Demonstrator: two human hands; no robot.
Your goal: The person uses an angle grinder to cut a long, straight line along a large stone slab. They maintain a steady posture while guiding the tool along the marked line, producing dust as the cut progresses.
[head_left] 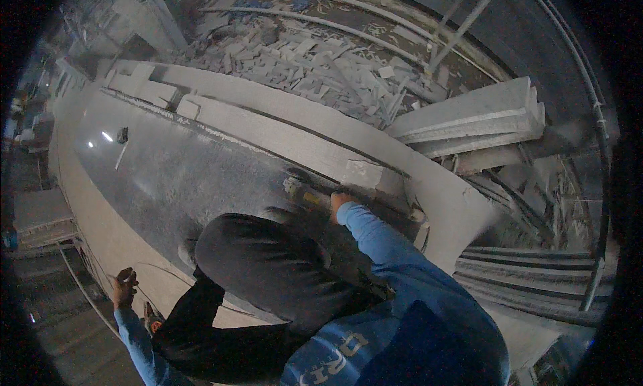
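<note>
My right hand (pixel 340 204) is closed around the rear of a dust-coated angle grinder (pixel 309 196). The grinder's head is low over a large dark stone slab (pixel 174 162), near its long, pale-chipped far edge; its disc is hard to make out. Away to the lower left, my left hand (pixel 125 289) is raised beside the pale worktop, fingers bent but apart, with nothing visible in it. A small dark block (pixel 122 135) lies on the slab's left part. My bent knee, in dark trousers (pixel 261 259), hides the slab's near middle.
Pale strips of stone (pixel 281 141) lie along the slab's far edge. Beyond them is a heap of broken offcuts (pixel 301 61). Long stone pieces (pixel 475 118) are stacked at the right. A thin cord (pixel 157 265) curves across the near worktop.
</note>
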